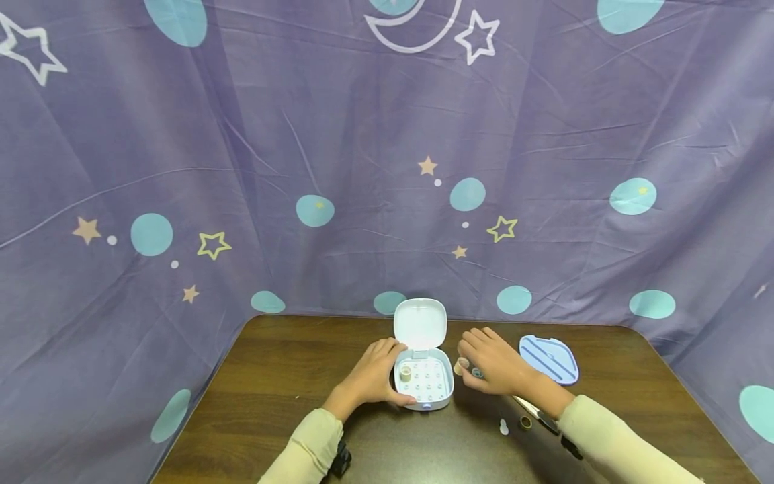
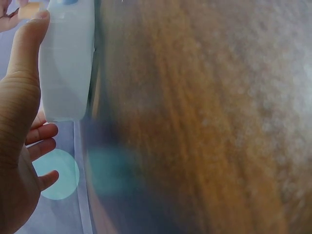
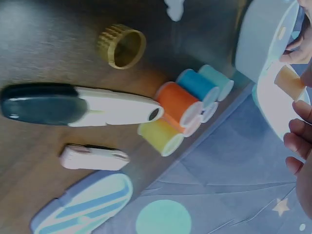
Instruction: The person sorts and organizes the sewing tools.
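A white sewing box (image 1: 449, 396) stands open on the table, its lid (image 1: 420, 323) tipped back. Rows of small pegs fill its inside, with a beige thread spool (image 1: 406, 374) standing at the left. My left hand (image 1: 376, 376) holds the box by its left side, thumb at the front corner. Just right of the box, my right hand (image 1: 496, 363) pinches another beige spool (image 3: 290, 83) between thumb and fingers, above the table. Beyond that hand, the right wrist view shows several lying spools, among them orange (image 3: 178, 103), blue (image 3: 196, 90) and yellow (image 3: 160, 137).
A blue-and-white slotted tray (image 1: 549, 359) lies at the right. Near my right forearm are a gold thimble (image 1: 525, 422), a small white piece (image 1: 504, 427) and a black-and-white tool (image 3: 78, 105). A small pale object (image 3: 95, 157) lies beside the tool. A patterned curtain (image 1: 363, 134) hangs behind the table.
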Motion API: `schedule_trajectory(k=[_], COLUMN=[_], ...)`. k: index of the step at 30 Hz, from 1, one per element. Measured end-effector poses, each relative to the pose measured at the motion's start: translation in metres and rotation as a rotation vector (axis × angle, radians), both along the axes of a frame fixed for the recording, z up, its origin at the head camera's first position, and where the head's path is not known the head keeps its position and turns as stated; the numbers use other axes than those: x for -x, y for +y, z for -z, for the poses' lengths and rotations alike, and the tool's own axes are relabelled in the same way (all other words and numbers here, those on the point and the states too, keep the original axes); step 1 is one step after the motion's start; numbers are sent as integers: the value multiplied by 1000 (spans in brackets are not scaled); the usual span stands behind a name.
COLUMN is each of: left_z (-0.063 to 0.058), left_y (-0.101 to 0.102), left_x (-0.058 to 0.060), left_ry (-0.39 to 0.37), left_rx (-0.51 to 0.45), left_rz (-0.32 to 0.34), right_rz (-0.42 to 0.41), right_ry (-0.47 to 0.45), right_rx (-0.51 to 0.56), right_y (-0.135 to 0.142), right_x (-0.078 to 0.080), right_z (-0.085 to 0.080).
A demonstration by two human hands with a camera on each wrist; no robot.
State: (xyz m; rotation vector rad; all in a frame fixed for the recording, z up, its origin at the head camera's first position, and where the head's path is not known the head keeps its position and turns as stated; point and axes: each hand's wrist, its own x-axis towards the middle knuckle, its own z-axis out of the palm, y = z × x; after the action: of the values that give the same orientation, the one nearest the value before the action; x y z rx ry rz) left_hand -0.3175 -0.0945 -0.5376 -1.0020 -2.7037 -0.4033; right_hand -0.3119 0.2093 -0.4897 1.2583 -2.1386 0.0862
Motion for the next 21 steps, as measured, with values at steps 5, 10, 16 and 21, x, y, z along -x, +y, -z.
schedule_trajectory(k=[5,10,16,21], left_z=[1,1,0,-1], left_y=[0,1,2,2], left_x=[0,-1,-3,-2], left_ry=[-1,-12,10,38], left_rx=[-9,-3,8,3], left_rz=[1,4,4,6], right_rz=[-10,-27,-18,3], right_ry=[27,54,62,33], right_rx=[-12,-23,-37,-43], right_y=[-11,-26,-43,-53], right_x=[3,6,13,19], right_z=[-11,-22,-24,-22])
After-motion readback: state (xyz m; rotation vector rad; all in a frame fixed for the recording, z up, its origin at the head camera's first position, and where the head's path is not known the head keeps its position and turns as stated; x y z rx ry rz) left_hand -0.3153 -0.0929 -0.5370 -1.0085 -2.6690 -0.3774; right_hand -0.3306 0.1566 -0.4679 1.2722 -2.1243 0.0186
